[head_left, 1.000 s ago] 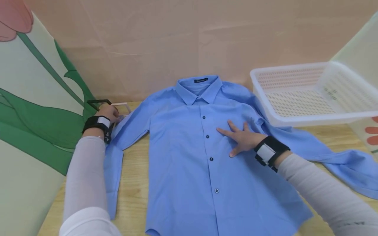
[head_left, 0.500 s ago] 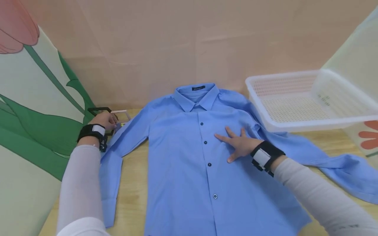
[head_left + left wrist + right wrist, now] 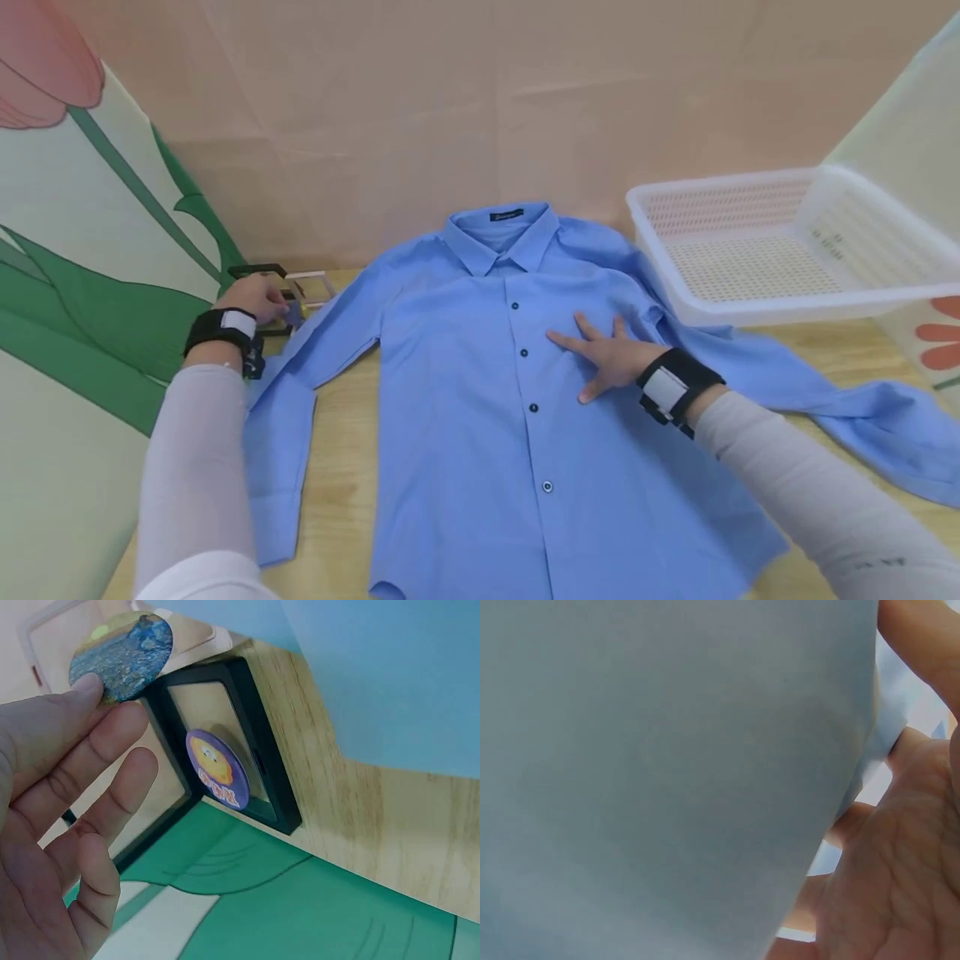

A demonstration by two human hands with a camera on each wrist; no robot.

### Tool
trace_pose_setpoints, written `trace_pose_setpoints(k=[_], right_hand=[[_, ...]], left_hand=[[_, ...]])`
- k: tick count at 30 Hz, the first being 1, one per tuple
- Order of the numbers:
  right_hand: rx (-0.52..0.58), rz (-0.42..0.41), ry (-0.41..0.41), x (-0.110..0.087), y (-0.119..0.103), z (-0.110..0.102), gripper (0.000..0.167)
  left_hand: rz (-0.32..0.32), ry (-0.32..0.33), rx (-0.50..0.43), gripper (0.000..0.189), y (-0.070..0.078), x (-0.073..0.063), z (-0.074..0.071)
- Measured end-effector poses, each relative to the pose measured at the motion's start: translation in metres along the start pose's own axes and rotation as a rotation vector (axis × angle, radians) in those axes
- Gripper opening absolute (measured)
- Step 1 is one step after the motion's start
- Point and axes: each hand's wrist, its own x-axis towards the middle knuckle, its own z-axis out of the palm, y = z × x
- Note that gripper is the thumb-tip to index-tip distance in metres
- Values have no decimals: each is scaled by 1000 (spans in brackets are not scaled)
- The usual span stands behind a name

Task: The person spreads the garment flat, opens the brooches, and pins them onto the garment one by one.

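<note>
My left hand (image 3: 253,298) is at the back left. In the left wrist view it pinches a round badge (image 3: 124,656) with a blue, water-like picture between thumb and forefinger. Close to those fingers stands a black display frame (image 3: 271,754) with a clear pane, and a round purple badge (image 3: 217,769) with a yellow figure rests at it. A pale frame (image 3: 307,274) stands beside the black one. On the chest of a blue buttoned shirt (image 3: 457,375), my right hand (image 3: 615,362) lies with spread fingers. Blue cloth hides much of the right wrist view.
A white perforated basket (image 3: 787,309) stands at the back right, by the shirt's right-side sleeve (image 3: 795,375). The other sleeve (image 3: 277,467) is folded down beside my left forearm. A beige backdrop (image 3: 390,125) and a flower-printed side panel (image 3: 105,333) bound the wooden table (image 3: 341,450).
My left hand has shifted slightly left and back from the sleeve's edge, and the badge in its fingers has come into sight. The right hand stays on the shirt.
</note>
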Motion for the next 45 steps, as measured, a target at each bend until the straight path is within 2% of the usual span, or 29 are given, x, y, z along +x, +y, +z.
trace_pose_setpoints(k=[6,13,22,30,35,39,43,45], right_hand=[[12,1,8,-1,2,-2,110],[11,0,9,-1,0,0,109],[27,7,0,-1,3,0,108],[30,-14,-4,0,1,-1,108],[19,-10,-2,0,1,-1,107],[18,-10,1,-1,0,-3,107],[23,-15,1,-1,-1,-3,106],[22,-18,-2,0,-1,-2,106]], left_hand=[[29,25,-11,29,-10,-2,2],[1,33,-50,31,-17,-13,10],[18,86,-52,30,-6,-24,1],[13,119,-73,30,0,-34,4],[40,163,-78,30,8,-37,4],[64,173,-83,31,16,-40,5],[92,191,-121,30,25,-45,8],[125,210,-146,30,29,-48,10]])
